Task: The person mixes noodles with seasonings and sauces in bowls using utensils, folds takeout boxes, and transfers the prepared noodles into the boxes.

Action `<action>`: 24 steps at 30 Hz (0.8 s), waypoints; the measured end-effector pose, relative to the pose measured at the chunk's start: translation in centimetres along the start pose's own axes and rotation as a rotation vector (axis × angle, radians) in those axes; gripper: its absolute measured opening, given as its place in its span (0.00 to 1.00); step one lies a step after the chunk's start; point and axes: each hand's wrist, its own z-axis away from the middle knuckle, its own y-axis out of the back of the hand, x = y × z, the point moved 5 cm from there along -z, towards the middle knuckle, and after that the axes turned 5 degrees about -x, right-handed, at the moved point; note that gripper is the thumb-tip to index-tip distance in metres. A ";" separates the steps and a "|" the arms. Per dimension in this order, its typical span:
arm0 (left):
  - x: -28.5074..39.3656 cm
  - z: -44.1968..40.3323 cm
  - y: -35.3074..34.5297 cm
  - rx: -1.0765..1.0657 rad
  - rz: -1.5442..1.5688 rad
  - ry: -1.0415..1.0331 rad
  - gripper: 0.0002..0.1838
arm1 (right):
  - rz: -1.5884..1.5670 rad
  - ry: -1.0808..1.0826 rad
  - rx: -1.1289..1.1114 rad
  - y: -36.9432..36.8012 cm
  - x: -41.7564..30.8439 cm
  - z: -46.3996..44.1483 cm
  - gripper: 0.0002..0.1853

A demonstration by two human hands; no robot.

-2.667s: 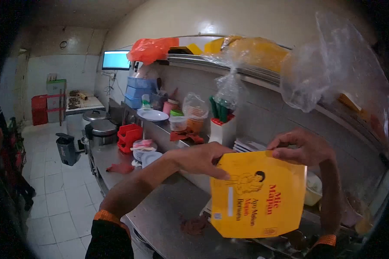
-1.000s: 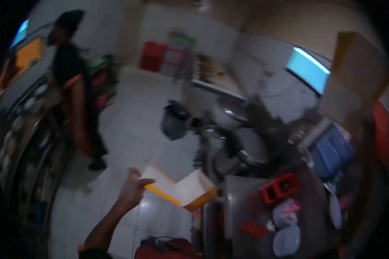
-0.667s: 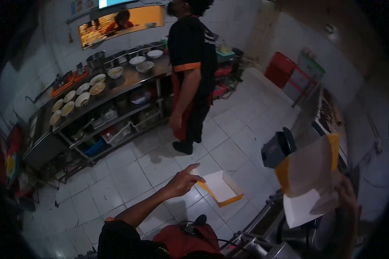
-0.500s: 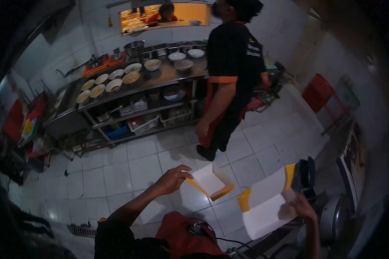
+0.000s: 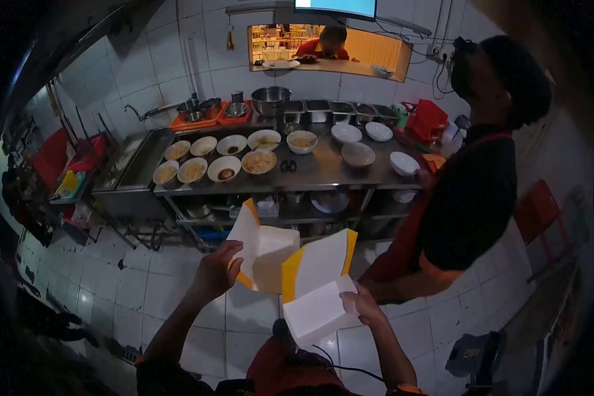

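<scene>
Here, left hand grips one open box — right hand another box, likely cardboard

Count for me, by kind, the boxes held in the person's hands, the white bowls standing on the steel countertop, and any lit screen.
Boxes: 2
White bowls: 13
Lit screen: 1
Total: 16

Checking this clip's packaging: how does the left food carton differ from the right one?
The left food carton sits higher in view; the right food carton, lower. The left one's fold runs roughly upright, the right one's across. Both are open, white inside, with yellow edges.
</scene>
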 end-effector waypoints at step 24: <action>-11.5 -40.6 -9.1 -0.256 0.299 -0.256 0.10 | 0.482 0.416 0.282 13.9 -19.8 -38.4 0.16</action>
